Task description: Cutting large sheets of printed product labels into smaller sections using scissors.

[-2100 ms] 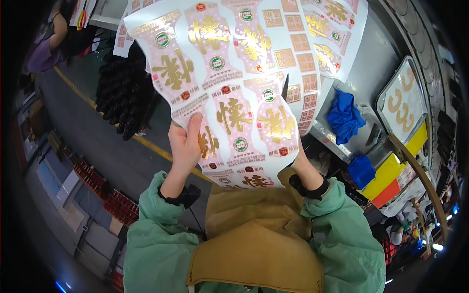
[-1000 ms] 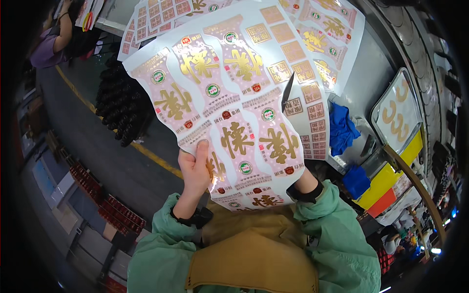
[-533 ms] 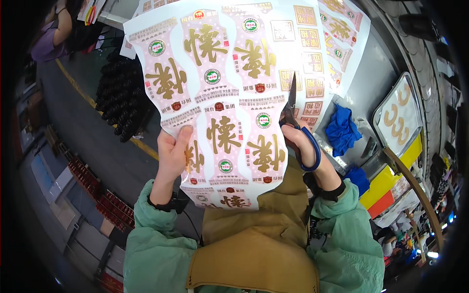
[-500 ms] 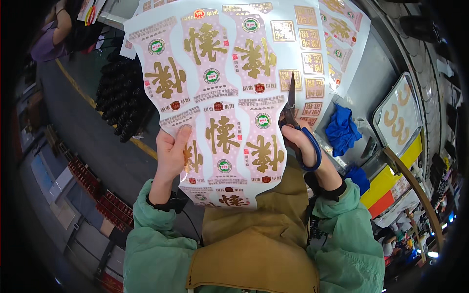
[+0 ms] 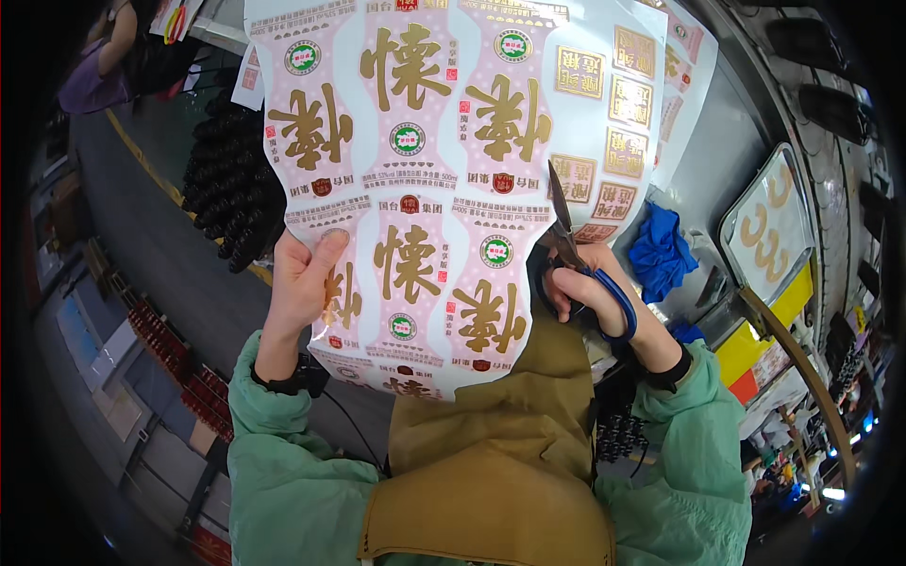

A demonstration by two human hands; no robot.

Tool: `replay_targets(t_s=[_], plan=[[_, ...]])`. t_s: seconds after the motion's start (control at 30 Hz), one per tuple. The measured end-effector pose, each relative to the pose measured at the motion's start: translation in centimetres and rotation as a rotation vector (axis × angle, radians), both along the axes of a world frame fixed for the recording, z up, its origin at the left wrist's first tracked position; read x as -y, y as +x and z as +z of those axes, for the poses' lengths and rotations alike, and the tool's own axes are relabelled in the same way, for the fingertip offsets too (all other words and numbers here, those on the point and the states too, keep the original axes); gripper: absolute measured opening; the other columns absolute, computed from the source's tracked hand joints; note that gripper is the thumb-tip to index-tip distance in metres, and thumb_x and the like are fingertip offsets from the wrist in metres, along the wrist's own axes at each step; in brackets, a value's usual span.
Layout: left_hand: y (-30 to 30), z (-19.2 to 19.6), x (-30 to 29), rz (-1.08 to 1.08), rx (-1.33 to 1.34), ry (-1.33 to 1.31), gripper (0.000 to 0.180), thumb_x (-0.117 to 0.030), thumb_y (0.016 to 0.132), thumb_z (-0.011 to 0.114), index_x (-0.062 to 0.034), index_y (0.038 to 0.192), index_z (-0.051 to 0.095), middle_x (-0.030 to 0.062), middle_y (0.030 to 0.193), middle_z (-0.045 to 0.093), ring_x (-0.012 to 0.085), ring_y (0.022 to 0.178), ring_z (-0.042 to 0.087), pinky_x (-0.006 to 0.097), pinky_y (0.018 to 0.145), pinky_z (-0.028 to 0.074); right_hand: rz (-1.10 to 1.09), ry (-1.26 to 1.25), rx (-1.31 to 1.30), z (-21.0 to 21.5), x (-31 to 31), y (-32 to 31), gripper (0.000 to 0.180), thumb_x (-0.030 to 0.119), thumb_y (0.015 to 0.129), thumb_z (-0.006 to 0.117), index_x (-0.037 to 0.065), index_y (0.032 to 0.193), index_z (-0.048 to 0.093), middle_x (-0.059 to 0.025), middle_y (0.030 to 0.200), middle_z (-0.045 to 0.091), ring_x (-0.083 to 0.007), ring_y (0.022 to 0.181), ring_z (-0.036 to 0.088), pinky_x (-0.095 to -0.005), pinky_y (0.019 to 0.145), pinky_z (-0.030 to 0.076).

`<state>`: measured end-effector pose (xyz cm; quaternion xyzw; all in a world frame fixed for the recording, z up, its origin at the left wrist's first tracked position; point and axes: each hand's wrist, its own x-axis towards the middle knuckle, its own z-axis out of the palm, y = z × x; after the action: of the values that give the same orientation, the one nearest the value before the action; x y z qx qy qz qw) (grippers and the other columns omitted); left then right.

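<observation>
A large glossy sheet [image 5: 363, 203] printed with pink label panels, gold characters and small gold squares is held up in front of me. My left hand [image 5: 297, 288] grips its left edge near the lower end, thumb on top and fingers underneath. In my right hand [image 5: 604, 288] is a pair of scissors [image 5: 569, 243] with dark blades and blue handle loops. One blade lies over the printed face, pointing away from me, close to the sheet's cut right side. Whether the other blade is under the sheet is hidden.
A crumpled blue cloth [image 5: 662, 253] lies on the metal table to the right, with more printed sheets [image 5: 681, 104] behind. Farther right is a tray [image 5: 769, 236] holding curved beige pieces. Stacked dark beaded items [image 5: 226, 189] stand at left; a person [image 5: 99, 71] is at far left.
The sheet's lower end and my left hand have shifted left. My right hand has come slightly nearer, and the scissors now tilt more to the left.
</observation>
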<state>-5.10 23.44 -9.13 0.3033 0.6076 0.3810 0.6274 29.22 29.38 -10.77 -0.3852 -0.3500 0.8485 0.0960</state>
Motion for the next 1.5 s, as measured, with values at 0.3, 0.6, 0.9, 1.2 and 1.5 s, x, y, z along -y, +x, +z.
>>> replay_targets(t_s=[0.3, 0.6, 0.9, 1.2, 1.5], plan=[[-1.6, 0.4, -1.1, -0.081, 0.018, -0.061, 0.032, -0.005, 0.095, 0.052, 0.0039, 0.126, 0.048, 0.0097, 0.118, 0.062, 0.0123, 0.102, 0.060, 0.027, 0.087, 0.048, 0.230, 0.025, 0.057, 0.3, -2.1, 2.1, 0.030, 0.023, 0.087, 0.057, 0.003, 0.065, 0.052, 0.0052, 0.058, 0.045, -0.0036, 0.055, 0.042, -0.0226, 0.049, 0.032], [-1.8, 0.4, -1.5, -0.096, 0.032, -0.073, 0.034, -0.006, 0.095, 0.053, 0.0040, 0.127, 0.047, 0.0103, 0.119, 0.061, 0.0127, 0.103, 0.060, 0.028, 0.087, 0.049, 0.399, 0.045, 0.059, -0.9, -3.8, 3.1, 0.031, 0.017, 0.085, 0.056, 0.001, 0.060, 0.046, 0.0052, 0.055, 0.036, -0.0043, 0.054, 0.032, -0.0250, 0.047, 0.027], [-2.2, 0.3, -1.1, -0.139, -0.010, -0.154, 0.033, -0.003, 0.095, 0.051, 0.0032, 0.127, 0.047, 0.0108, 0.119, 0.061, 0.0131, 0.104, 0.060, 0.028, 0.088, 0.049, 0.385, 0.331, -0.123, -3.6, -1.5, 2.3, 0.031, 0.029, 0.092, 0.053, -0.001, 0.087, 0.051, -0.0047, 0.071, 0.049, -0.0103, 0.066, 0.044, -0.0255, 0.060, 0.038], [-0.7, 0.4, -1.0, -0.078, 0.019, -0.168, 0.033, -0.005, 0.095, 0.051, 0.0037, 0.127, 0.046, 0.0102, 0.120, 0.061, 0.0123, 0.104, 0.059, 0.028, 0.088, 0.048, 0.190, -0.010, -0.127, -2.8, -0.8, 0.7, 0.025, 0.023, 0.090, 0.051, 0.003, 0.075, 0.051, 0.0007, 0.066, 0.049, -0.0067, 0.062, 0.050, -0.0234, 0.058, 0.041], [1.4, 1.0, -0.6, 0.069, 0.003, -0.120, 0.032, -0.006, 0.097, 0.050, 0.0031, 0.127, 0.047, 0.0089, 0.119, 0.061, 0.0112, 0.102, 0.059, 0.026, 0.086, 0.048, -0.227, 0.206, 0.186, -3.6, 1.9, -4.7, 0.027, 0.019, 0.093, 0.047, -0.007, 0.094, 0.055, -0.0086, 0.071, 0.059, -0.0106, 0.066, 0.047, -0.0293, 0.063, 0.042]])
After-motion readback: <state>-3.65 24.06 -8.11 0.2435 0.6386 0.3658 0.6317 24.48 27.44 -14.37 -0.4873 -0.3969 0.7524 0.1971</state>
